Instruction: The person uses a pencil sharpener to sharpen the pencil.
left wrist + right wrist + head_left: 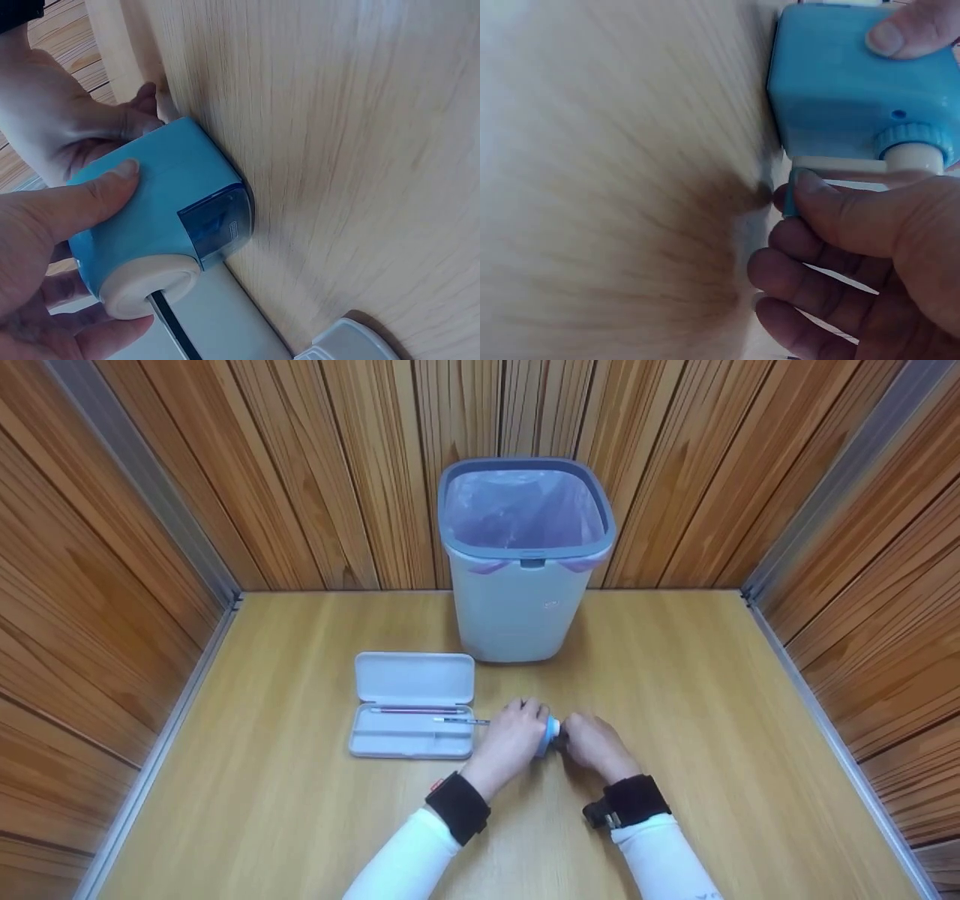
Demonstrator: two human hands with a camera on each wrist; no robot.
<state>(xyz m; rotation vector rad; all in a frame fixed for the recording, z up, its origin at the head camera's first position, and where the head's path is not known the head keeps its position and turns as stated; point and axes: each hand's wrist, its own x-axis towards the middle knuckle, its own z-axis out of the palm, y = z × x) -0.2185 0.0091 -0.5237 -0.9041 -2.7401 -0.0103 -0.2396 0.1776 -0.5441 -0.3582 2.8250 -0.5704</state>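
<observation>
A blue crank pencil sharpener (161, 187) stands on the table, with a dark see-through shavings drawer (219, 225) low on its body. My left hand (514, 739) grips its body, thumb across one face and fingers around the other side. A dark pencil (176, 330) sticks out of the sharpener's round pale front, and in the head view it reaches over the pencil case. On the opposite side my right hand (855, 247) pinches the small blue knob (791, 195) of the white crank (840, 166) between thumb and forefinger.
Left of the hands lies an opened grey pencil case (409, 744), its lid (415, 678) tipped back, with a purplish pencil (416, 710) inside. Behind stands a pale bin (517, 615) with a grey rim and plastic liner. Wood-plank walls (360, 472) enclose the table (285, 810).
</observation>
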